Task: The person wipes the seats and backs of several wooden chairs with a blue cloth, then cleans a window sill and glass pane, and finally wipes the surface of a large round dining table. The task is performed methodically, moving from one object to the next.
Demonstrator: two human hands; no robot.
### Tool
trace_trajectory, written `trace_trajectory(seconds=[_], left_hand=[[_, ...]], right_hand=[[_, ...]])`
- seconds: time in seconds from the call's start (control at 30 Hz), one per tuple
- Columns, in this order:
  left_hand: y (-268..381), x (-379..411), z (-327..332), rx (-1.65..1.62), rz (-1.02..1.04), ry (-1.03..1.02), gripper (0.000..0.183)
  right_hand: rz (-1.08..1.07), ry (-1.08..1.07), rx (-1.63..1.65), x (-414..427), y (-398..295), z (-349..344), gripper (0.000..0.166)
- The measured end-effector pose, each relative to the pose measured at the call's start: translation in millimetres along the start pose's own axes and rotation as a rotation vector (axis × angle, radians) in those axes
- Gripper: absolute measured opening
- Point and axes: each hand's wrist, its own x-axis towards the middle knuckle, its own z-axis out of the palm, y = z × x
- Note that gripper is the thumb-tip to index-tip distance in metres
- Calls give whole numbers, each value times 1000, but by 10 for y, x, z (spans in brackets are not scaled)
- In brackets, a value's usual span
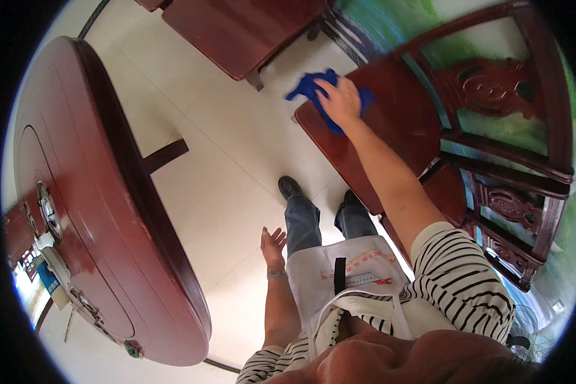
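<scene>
My right hand [342, 103] is pressed onto a crumpled blue cloth [309, 86] at the front corner of a dark red wooden chair seat [393, 115]. Part of the cloth hangs past the seat's edge, and some of it is hidden under the hand. To the right rises the chair's carved wooden backrest [492, 89]. My left hand [272, 247] hangs beside my thigh with its fingers apart and nothing in it, above the pale tiled floor.
A round red wooden table [120, 201] with a turntable stands at left, bearing metal-rimmed items [48, 211] and a blue box [48, 278]. Another wooden seat [245, 33] is ahead. More carved chairs [509, 204] line the painted wall [489, 38] at right.
</scene>
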Motion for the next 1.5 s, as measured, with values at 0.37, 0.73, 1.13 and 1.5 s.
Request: trace_trajectory(seconds=[0.37, 0.73, 1.13, 1.5], left_hand=[[857, 14, 30, -113, -78, -5, 44], [3400, 945, 1519, -188, 110, -119, 71], [4768, 1838, 2450, -428, 14, -154, 86], [4817, 1892, 2677, 19, 312, 494, 71]], right_hand=[[777, -499, -40, -990, -252, -1086, 40], [-16, -315, 298, 1757, -1871, -820, 37], [-289, -372, 267, 3052, -2548, 948, 48], [-249, -125, 149, 5223, -2788, 2143, 27]])
